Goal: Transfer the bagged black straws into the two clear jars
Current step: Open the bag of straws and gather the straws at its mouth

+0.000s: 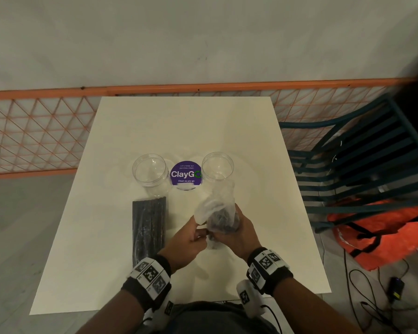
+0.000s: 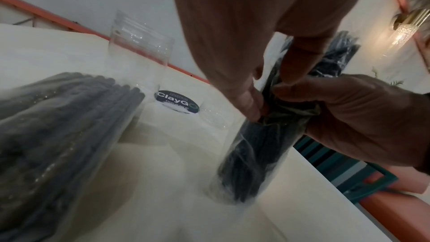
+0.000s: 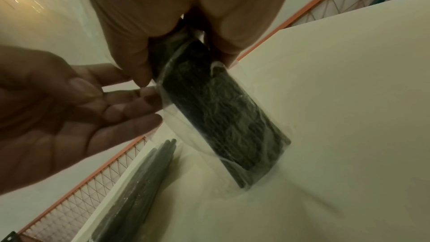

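A white table fills the middle of the head view, with an orange lattice fence running behind it across the frame. A teal slatted chair stands at the right edge, and an orange bag lies on the floor below it. A purple round sticker sits on the table just above frame centre, between the two clear jars. Nothing lies between the hands and the jars.

Low in the centre of the head view, the right hand wraps its fingers around a clear bag of black straws, gripping it at mid-length so the bundle stands nearly upright with its lower end on the table. The left hand, just left of it, pinches the loose plastic of that bag with its fingertips. The bag's crumpled open top rises toward the right jar.

A second bag of straws lies flat on the table left of the hands, its far end just below the left jar.

Both jars stand upright, lidless, with nothing visible inside.
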{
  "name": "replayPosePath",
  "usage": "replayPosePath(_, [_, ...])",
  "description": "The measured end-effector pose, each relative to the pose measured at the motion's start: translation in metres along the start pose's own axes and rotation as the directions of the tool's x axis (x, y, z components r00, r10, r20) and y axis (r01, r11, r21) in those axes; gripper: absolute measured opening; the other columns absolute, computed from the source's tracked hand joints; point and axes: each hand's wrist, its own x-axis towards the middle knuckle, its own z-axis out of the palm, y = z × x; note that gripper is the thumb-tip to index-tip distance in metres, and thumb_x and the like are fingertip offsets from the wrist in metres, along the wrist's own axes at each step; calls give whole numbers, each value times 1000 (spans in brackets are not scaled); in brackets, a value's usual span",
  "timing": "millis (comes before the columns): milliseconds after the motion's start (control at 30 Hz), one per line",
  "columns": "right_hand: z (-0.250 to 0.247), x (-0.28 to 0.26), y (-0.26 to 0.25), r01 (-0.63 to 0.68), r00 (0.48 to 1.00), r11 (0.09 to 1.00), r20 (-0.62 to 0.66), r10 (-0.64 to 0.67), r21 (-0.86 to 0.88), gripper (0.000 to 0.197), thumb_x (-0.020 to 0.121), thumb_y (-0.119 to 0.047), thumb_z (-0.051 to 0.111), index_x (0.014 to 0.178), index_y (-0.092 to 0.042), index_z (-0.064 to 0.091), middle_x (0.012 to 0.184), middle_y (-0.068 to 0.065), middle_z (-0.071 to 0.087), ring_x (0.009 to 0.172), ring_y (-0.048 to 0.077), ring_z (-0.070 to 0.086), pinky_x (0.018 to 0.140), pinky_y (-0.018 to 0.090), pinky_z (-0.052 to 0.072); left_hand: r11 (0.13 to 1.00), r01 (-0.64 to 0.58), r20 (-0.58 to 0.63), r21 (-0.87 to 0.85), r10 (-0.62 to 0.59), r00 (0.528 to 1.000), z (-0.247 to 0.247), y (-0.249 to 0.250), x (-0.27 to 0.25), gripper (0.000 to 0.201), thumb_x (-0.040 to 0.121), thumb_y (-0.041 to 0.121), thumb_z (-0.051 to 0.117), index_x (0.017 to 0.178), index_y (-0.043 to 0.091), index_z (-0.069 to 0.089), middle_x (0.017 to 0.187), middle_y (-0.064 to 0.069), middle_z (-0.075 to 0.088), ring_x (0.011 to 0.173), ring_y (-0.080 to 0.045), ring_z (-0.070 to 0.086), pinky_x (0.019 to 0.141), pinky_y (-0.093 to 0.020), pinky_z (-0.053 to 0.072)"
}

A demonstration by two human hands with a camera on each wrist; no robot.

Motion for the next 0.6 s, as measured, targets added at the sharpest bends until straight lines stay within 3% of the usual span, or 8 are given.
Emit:
replayPosePath(33, [-1, 0, 3, 0, 1000, 1000, -9, 0, 23, 53, 69, -13, 87, 93, -41, 49, 85, -20, 64, 78, -19, 60, 66, 2, 46, 999, -15, 28, -44, 16, 999, 0, 5, -3, 73, 79, -2, 53, 145, 24, 36, 130, 0, 62, 121, -22, 61, 83, -26, 51])
replayPosePath(100, [1, 0, 9, -15, 999, 999, -30, 16, 49, 51, 69, -11, 87, 91, -39, 52, 80, -19, 65, 76, -17, 61, 64, 3, 46, 997, -27, 78, -73, 33, 996, 2, 13, -6, 73, 85, 0, 64, 141, 33, 31, 133, 12, 57, 122, -1, 57, 96, -30, 49])
replayPosePath(167, [2, -1, 10, 1, 999, 999, -32, 0, 45, 49, 70, -12, 87, 90, -41, 52, 75, -23, 66, 77, -18, 61, 65, 2, 45, 991, -91, -24, 100, 93, 995, 4, 22, -10, 68, 83, 24, 77, 134, 39, 36, 132, 25, 50, 119, 19, 47, 109, -22, 39])
replayPosePath(233, [4, -2, 13, 10, 1000, 997, -12, -9, 79, 46, 70, -13, 85, 92, -40, 55, 80, -27, 69, 80, -12, 64, 71, 9, 51, 965, -178, -92, 192, 199, 976, 6, 33, -11, 85, 69, 44, 85, 140, 32, 39, 138, 21, 49, 126, 10, 45, 103, -7, 35])
replayPosePath(300, [8, -4, 16, 37, 999, 987, -19, -34, 157, 36, 70, -18, 79, 97, -31, 60, 88, -21, 72, 83, -1, 66, 76, 23, 56, 969, -162, -103, 186, 183, 978, 11, 44, -8, 96, 61, 41, 91, 141, 24, 41, 137, 14, 50, 126, -2, 49, 90, 3, 37])
replayPosePath(400, [14, -6, 14, 63, 998, 980, -35, -57, 188, 35, 73, -33, 72, 101, -14, 63, 90, -8, 71, 86, 11, 69, 74, 30, 58, 970, -216, -205, 116, 236, 950, 21, 47, 3, 102, 54, 27, 96, 141, 17, 43, 132, 19, 52, 122, 2, 51, 98, -5, 42])
replayPosePath(500, [12, -6, 8, 5, 996, 999, 85, -9, 47, 30, 73, -37, 67, 95, -17, 62, 78, -17, 65, 77, -8, 64, 67, 9, 49, 975, -221, -303, 13, 215, 928, 35, 39, 10, 105, 55, 18, 97, 143, 18, 40, 120, 28, 58, 120, -4, 58, 91, -7, 48])
replayPosePath(600, [8, -9, 12, 64, 990, 987, 135, -43, -150, 49, 68, -56, 51, 98, -21, 69, 85, -22, 61, 72, -7, 58, 68, 2, 40, 966, -257, -317, -38, 233, 920, 43, 31, 17, 109, 53, 13, 97, 144, 18, 36, 122, 18, 59, 115, 3, 60, 90, -12, 51])
